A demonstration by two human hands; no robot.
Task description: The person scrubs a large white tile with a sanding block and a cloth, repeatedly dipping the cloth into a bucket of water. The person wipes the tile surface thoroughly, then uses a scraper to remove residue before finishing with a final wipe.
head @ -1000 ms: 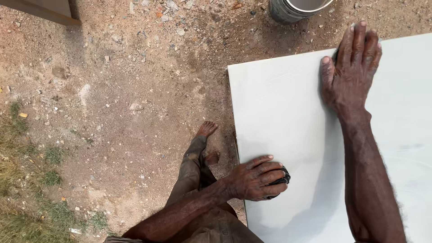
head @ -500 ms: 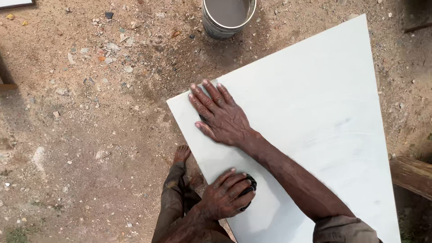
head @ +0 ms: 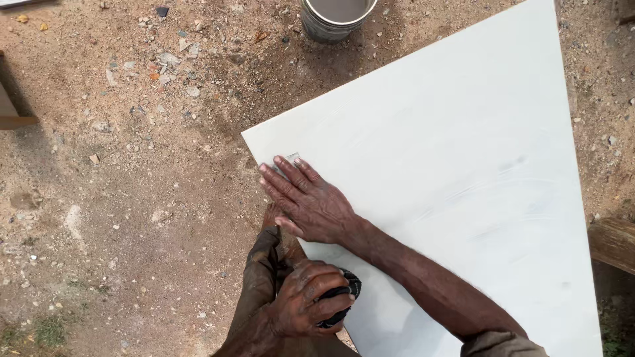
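A large white tile (head: 463, 165) lies flat on bare dirt. My right hand (head: 307, 201) rests palm down on it near its left corner, fingers spread and pointing up-left. At the tile's near left edge, my left hand (head: 307, 307) is closed over a small black rounded object (head: 344, 297), perhaps a rubbing block or cloth; most of it is hidden under the fingers. A bare foot (head: 268, 248) stands on the dirt right beside that edge, between the two hands.
A grey metal bucket (head: 336, 18) stands on the ground just beyond the tile's far edge. Small stones and rubble are scattered over the dirt at upper left. A wooden piece (head: 612, 243) lies at the right edge, another (head: 12, 112) at the left edge.
My right hand has slid from the far part of the tile down to its near left corner. The left hand has kept its grip on the black object at the edge.
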